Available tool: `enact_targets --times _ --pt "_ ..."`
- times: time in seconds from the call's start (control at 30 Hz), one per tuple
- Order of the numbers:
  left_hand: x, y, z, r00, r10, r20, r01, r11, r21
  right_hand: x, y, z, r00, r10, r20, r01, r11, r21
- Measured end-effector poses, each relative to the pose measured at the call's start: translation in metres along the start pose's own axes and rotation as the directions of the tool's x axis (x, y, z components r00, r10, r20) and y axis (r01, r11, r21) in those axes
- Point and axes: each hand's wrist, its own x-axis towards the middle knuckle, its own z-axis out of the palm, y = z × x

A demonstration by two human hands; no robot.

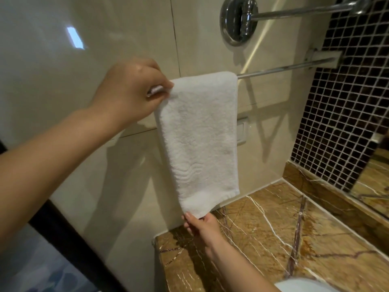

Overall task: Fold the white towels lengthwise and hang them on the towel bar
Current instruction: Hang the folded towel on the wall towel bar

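Over the towel bar [284, 67], above the marble tabletop [273, 239], the folded white towel [200, 131] is hanging soft and limp, the left hand [130, 91] pinching its upper edge and the right hand [200, 225] pinching its bottom corner, likely the best holds for light, floppy cloth.

A chrome towel bar [284, 67] runs along the cream tiled wall, fixed at its right end to a square bracket [324, 57]. Over its left part a white towel [200, 133], folded into a narrow strip, is draped; its front half hangs down flat, with a wavy woven band near the hem. The hem ends just above the desk [273, 239], a slab of brown and gold marble with white and dark veins that meets the wall below the bar. A pale rounded thing [299, 286] sits at its near edge, cut off by the frame.
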Motion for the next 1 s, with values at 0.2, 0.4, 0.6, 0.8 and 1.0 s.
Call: enact_targets --times 0.2,0.4,0.6,0.8,1.0 --pt "0.009 0.003 0.007 1.000 0.019 -0.014 -0.019 1.000 -0.017 0.001 -0.005 -0.008 0.999 -0.015 -0.041 0.013 0.999 -0.041" --pt "0.015 0.006 0.012 1.000 0.018 -0.008 -0.019 0.999 -0.035 -0.001 -0.015 -0.018 0.998 -0.052 -0.046 0.049 0.997 -0.065" --pt "0.022 0.015 0.016 1.000 0.016 -0.016 -0.016 1.000 0.026 -0.003 -0.023 -0.023 0.997 -0.071 -0.033 0.068 0.995 -0.079" --pt "0.033 0.018 0.022 1.000 -0.006 0.019 0.005 0.998 0.059 -0.004 -0.028 -0.029 0.996 -0.074 -0.056 0.070 0.995 -0.072" --pt "0.042 0.027 0.032 1.000 0.023 0.001 -0.023 0.998 0.065 -0.002 -0.039 -0.039 0.995 -0.066 -0.070 0.060 0.995 -0.083"
